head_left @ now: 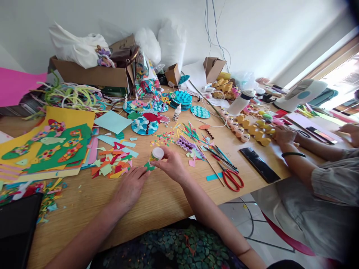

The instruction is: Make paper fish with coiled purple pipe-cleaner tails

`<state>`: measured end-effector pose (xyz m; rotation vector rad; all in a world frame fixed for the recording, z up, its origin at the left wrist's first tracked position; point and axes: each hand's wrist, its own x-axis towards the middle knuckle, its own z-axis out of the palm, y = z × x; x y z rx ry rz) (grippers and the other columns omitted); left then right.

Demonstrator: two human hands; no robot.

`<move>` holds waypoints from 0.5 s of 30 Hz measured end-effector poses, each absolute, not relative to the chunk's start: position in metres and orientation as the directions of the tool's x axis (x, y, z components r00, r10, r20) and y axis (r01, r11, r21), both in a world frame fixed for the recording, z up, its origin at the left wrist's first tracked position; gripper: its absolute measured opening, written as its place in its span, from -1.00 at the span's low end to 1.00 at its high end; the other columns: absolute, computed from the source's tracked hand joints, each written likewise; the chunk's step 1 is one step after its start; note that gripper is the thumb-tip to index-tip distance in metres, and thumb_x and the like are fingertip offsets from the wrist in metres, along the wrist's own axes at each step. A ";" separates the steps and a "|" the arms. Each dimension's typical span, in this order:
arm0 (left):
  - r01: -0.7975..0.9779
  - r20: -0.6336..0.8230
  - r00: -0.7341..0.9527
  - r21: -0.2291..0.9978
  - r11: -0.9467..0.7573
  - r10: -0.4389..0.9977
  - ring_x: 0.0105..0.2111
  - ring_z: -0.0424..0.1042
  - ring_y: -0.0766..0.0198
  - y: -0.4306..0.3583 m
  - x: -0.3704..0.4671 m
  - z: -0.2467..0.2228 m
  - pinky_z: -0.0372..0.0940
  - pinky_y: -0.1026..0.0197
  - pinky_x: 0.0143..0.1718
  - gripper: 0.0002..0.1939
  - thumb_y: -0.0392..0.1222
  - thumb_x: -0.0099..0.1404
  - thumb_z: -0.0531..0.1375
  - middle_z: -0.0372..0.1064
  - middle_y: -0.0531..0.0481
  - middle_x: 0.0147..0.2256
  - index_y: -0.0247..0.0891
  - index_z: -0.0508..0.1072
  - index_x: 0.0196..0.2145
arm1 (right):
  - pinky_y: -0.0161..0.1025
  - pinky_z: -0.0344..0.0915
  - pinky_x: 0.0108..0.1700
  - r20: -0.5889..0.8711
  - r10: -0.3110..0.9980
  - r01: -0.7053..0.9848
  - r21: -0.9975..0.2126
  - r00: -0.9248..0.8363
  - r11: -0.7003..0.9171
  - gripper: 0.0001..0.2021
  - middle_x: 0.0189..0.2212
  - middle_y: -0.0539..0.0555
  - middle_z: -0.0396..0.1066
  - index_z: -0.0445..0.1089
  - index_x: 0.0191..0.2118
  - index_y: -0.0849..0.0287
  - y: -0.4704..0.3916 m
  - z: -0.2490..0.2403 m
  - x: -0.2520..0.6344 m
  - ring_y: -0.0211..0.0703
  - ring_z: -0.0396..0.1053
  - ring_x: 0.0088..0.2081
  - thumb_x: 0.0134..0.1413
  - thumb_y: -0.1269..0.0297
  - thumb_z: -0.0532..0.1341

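My right hand grips a small round white-topped container with a greenish-yellow side, tilted over a green paper piece on the table. My left hand lies flat with its fingers stretched out, the fingertips at the edge of that green piece. Much of the green piece is hidden by my fingers and the container. Just left of my hands is a heap of cut paper scraps in orange, red, green and yellow. Tiny paper bits are scattered beyond the container.
Red-handled scissors, several pencils and a black phone lie to the right. At left, paper fish rest on a green sheet. A glue bottle stands farther back. Another person's hands work by yellow egg-carton pieces.
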<state>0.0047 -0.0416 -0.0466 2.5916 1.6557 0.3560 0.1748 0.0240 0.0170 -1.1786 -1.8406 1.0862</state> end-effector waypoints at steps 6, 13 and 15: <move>0.881 0.174 0.403 0.192 -0.432 0.898 -0.04 0.26 0.10 -0.040 0.004 -0.049 0.20 -0.02 -0.05 -0.58 -0.42 0.23 -0.07 0.33 -0.06 -0.02 -0.19 0.37 -0.03 | -0.34 0.17 -0.34 0.150 0.910 0.415 -0.853 -0.386 0.316 -0.79 -0.44 -0.03 0.35 0.32 -0.40 0.18 0.022 0.019 0.174 -0.27 0.27 -0.39 -0.14 0.17 0.28; 0.886 0.163 0.401 0.183 -0.427 0.901 -0.01 0.25 0.07 -0.041 0.005 -0.049 0.14 -0.05 0.02 -0.60 -0.42 0.24 -0.05 0.31 -0.08 0.00 -0.21 0.36 -0.02 | -0.33 0.15 -0.34 0.198 0.899 0.446 -0.814 -0.391 0.373 -0.80 -0.46 -0.03 0.36 0.34 -0.39 0.18 0.024 0.015 0.171 -0.25 0.28 -0.40 -0.14 0.21 0.30; 0.886 0.160 0.391 0.200 -0.418 0.906 -0.02 0.26 0.07 -0.042 0.005 -0.049 0.15 -0.06 0.01 -0.60 -0.42 0.25 -0.05 0.32 -0.08 0.00 -0.21 0.37 -0.02 | -0.32 0.16 -0.33 0.209 0.894 0.424 -0.822 -0.396 0.380 -0.81 -0.45 -0.02 0.37 0.35 -0.38 0.18 0.025 0.014 0.170 -0.24 0.29 -0.39 -0.13 0.21 0.29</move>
